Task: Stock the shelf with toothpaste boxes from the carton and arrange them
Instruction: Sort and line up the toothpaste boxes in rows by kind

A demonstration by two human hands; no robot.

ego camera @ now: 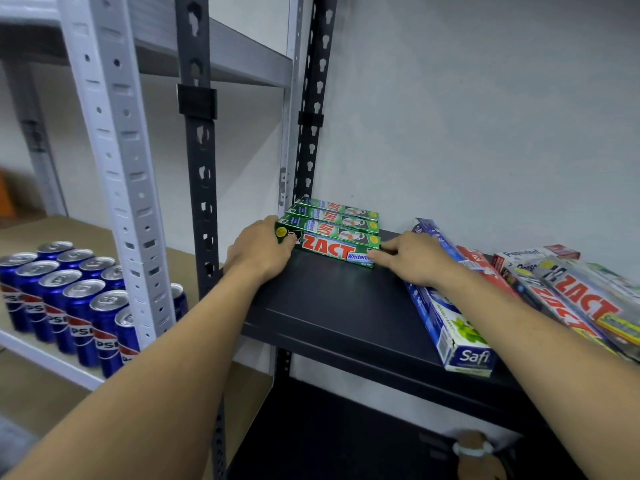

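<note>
Three green ZACT toothpaste boxes lie in a row at the back left of the black shelf (329,306), against the wall. The front green ZACT box (329,245) is held at both ends: my left hand (261,249) grips its left end and my right hand (410,258) presses fingertips on its right end. Behind it lie two more green boxes (337,211). A blue and white Safi box (446,313) lies lengthwise under my right forearm. The carton is out of view.
A loose heap of ZACT boxes (581,299) and Pepsodent boxes (519,259) sits at the shelf's right. Several Pepsi cans (69,299) stand on the white rack to the left. A black upright post (199,168) rises left of the shelf. Another person's hand (476,455) shows below.
</note>
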